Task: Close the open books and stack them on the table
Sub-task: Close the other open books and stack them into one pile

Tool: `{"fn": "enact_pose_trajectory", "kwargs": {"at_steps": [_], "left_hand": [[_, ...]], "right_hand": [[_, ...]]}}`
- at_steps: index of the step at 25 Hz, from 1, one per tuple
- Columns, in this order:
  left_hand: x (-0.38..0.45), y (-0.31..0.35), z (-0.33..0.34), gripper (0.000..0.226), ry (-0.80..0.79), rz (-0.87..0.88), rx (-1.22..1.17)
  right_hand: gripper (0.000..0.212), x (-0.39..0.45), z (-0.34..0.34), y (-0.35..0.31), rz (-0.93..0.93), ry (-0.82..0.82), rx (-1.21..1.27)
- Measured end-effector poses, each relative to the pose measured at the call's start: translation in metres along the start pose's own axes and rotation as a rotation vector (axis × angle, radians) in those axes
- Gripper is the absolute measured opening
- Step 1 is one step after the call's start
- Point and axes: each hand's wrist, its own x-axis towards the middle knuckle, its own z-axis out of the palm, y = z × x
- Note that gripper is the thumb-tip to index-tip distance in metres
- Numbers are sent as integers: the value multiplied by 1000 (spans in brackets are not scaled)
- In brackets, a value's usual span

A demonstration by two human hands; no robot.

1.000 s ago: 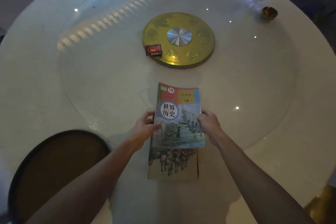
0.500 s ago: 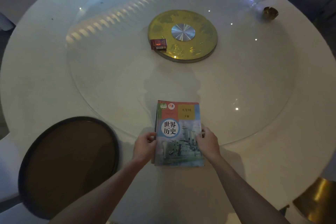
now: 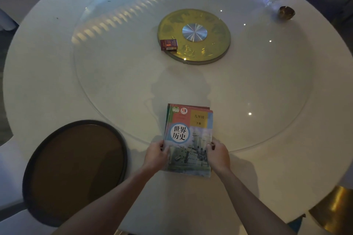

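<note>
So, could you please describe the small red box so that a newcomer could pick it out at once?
Start at the round white table and find the gold disc at its centre. The small red box lies on the disc's near-left rim, the only red thing there, far from the books.

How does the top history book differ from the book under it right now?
The top book shows its full blue ship cover; the lower book shows only a reddish sliver at the far edge. Left hand and right hand grip the top book's sides. Both lie closed, stacked.
</note>
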Motion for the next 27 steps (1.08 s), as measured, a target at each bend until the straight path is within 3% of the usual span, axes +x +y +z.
{"fn": "enact_pose_trajectory", "kwargs": {"at_steps": [5,13,19,27], "left_hand": [[23,-31,10,37,-14,31,110],[14,-3,-1,26,-15,31,96],[25,9,1,23,-15,-236,-156],[63,46,-5,17,38,-266,-63]], "right_hand": [[19,0,8,0,-25,63,-124],[28,4,10,-2,-25,47,-148],[22,16,10,-10,85,24,6],[35,52,-2,-40,119,19,4]]}}
